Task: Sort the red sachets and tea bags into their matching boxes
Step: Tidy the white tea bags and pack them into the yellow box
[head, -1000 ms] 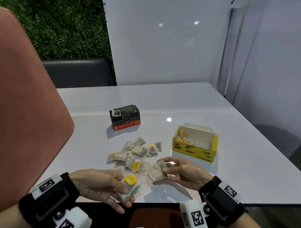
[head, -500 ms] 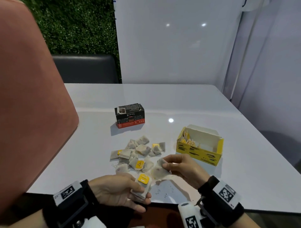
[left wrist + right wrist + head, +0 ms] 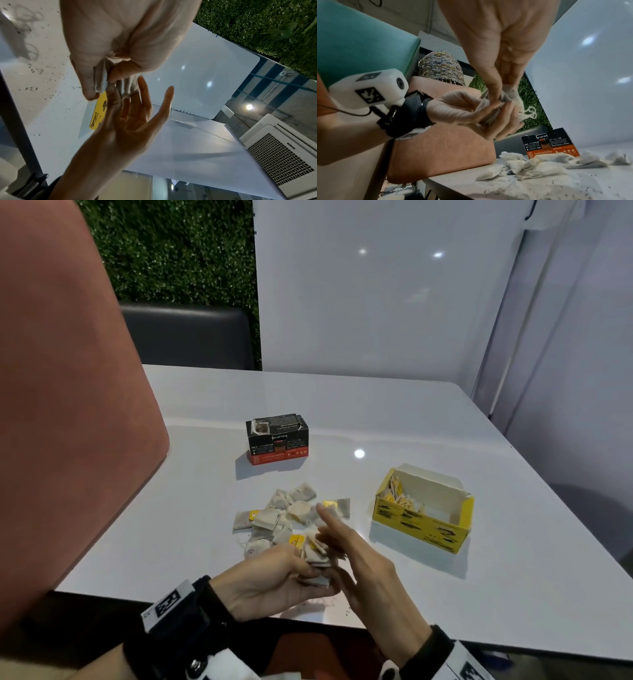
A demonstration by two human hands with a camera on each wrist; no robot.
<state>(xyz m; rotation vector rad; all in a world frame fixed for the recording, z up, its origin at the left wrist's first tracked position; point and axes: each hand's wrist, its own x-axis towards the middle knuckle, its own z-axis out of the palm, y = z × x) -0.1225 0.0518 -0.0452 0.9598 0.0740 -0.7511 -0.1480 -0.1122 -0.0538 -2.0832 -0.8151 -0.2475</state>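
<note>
My left hand (image 3: 301, 571) hovers over the table's near edge and grips a small stack of tea bags (image 3: 317, 556) with a yellow tag. My right hand (image 3: 330, 539) meets it from the right and pinches one tea bag (image 3: 508, 93) against the stack, its index finger sticking out straight. Behind the hands, a pile of loose tea bags (image 3: 291, 511) lies on the white table (image 3: 445, 594). The open yellow box (image 3: 424, 511) with several tea bags inside stands to the right. A black and red box (image 3: 277, 440) stands further back. I see no red sachets.
Tea dust (image 3: 325, 604) is scattered on the table by the front edge. A pink chair back (image 3: 68, 405) fills the left side. A dark seat (image 3: 191, 337) and a white wall panel (image 3: 376, 302) stand behind the table.
My left hand has lifted its stack up and forward to the right. My right hand has brought its tea bag in against that stack.
</note>
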